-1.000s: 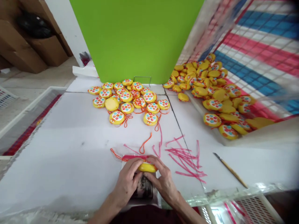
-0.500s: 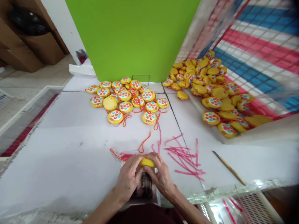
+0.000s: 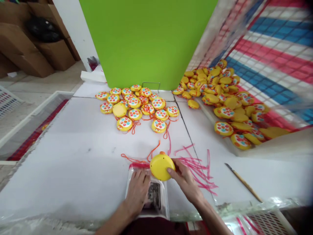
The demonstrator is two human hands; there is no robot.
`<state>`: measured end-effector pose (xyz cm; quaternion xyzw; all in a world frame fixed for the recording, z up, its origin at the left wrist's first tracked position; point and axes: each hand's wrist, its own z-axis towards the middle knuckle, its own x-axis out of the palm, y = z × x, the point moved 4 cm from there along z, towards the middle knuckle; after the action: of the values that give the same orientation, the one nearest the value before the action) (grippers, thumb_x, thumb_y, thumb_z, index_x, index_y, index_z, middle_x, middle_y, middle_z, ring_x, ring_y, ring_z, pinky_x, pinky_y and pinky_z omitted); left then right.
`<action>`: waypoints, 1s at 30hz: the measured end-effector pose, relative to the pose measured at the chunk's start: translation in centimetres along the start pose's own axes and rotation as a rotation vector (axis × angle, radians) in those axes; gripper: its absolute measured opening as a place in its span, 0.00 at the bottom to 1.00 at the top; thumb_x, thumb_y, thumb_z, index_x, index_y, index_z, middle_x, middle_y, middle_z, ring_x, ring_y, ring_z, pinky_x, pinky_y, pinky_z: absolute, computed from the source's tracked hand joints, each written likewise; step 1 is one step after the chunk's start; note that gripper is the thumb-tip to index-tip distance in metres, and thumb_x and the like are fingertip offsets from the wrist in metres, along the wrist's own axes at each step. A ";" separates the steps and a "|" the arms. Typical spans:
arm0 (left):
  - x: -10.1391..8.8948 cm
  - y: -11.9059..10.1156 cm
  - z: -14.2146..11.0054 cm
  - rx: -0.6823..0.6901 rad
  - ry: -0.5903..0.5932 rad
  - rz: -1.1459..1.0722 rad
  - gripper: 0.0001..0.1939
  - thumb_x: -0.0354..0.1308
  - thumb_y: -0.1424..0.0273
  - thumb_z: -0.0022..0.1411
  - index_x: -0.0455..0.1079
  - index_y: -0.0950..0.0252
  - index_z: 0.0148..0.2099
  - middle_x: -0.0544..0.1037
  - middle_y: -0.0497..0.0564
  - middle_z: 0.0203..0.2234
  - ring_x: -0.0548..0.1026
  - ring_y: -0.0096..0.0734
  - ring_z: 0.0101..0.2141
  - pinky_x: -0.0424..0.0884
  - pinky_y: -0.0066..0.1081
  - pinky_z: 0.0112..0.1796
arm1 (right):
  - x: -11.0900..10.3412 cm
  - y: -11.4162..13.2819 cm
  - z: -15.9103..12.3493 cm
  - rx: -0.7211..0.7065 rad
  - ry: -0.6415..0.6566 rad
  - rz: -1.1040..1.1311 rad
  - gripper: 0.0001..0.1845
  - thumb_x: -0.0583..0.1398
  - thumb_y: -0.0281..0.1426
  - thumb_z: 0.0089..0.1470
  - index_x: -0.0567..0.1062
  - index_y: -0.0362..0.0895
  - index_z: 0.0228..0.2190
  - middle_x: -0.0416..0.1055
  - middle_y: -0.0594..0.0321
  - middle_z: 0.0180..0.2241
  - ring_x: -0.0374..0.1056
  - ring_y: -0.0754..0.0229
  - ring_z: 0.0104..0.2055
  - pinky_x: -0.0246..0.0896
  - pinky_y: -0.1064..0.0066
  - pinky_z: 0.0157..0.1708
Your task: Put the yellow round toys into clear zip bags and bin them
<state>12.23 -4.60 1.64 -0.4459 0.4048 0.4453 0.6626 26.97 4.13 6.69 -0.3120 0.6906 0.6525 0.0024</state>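
Bag's [image 3: 156, 195] dark insert — blurred; basket [image 3: 276, 58] motion-smeared, edge-cropped

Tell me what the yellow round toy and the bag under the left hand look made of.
Yellow round toy: likely moulded plastic, going by its smooth, even, faintly glossy back. Clear bag under the left hand: seemingly thin glossy plastic film, since the printed card shows through.

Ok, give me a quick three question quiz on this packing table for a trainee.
1. True or false: the right hand holds a yellow toy with its plain back facing up.
2. What does the left hand rest on? A) a clear bag B) the brush C) the green board
3. Fill in: pink strips lie to the ___ of the held toy.

Key: 1 true; 2 A; 3 right
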 end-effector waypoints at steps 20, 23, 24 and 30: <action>-1.4 1.1 0.1 -0.071 -0.044 -0.215 0.12 0.45 0.77 0.62 0.69 0.66 0.40 0.75 0.53 0.32 0.68 0.36 0.33 0.64 0.40 0.40 | 2.4 1.2 -2.4 -0.123 0.086 -0.131 0.15 0.49 0.35 0.61 0.58 0.48 0.49 0.69 0.62 0.37 0.68 0.61 0.33 0.65 0.71 0.35; -1.6 0.9 -0.5 -0.066 -0.053 -0.139 0.13 0.46 0.78 0.61 0.69 0.65 0.44 0.75 0.53 0.37 0.69 0.39 0.38 0.62 0.44 0.45 | 3.6 1.5 -1.6 -0.193 0.104 -0.132 0.16 0.49 0.33 0.60 0.58 0.48 0.50 0.69 0.61 0.40 0.68 0.61 0.37 0.64 0.71 0.39; -1.7 0.9 -0.7 -0.071 -0.063 -0.124 0.12 0.47 0.78 0.61 0.70 0.65 0.43 0.76 0.53 0.36 0.70 0.39 0.39 0.61 0.45 0.46 | 3.9 1.6 -1.4 -0.209 0.129 -0.140 0.16 0.49 0.32 0.60 0.58 0.48 0.50 0.69 0.61 0.40 0.68 0.61 0.38 0.63 0.71 0.39; -2.8 0.4 -1.2 -0.092 -0.125 -0.110 0.11 0.48 0.75 0.62 0.71 0.65 0.34 0.76 0.51 0.28 0.71 0.37 0.34 0.60 0.46 0.47 | 4.2 2.1 -0.4 -0.216 0.278 -0.258 0.18 0.50 0.29 0.60 0.59 0.47 0.52 0.69 0.58 0.42 0.68 0.60 0.39 0.64 0.70 0.39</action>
<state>10.93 -6.29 3.85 -0.4687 0.3167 0.4534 0.6888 22.83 1.85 6.87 -0.4834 0.5645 0.6676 -0.0429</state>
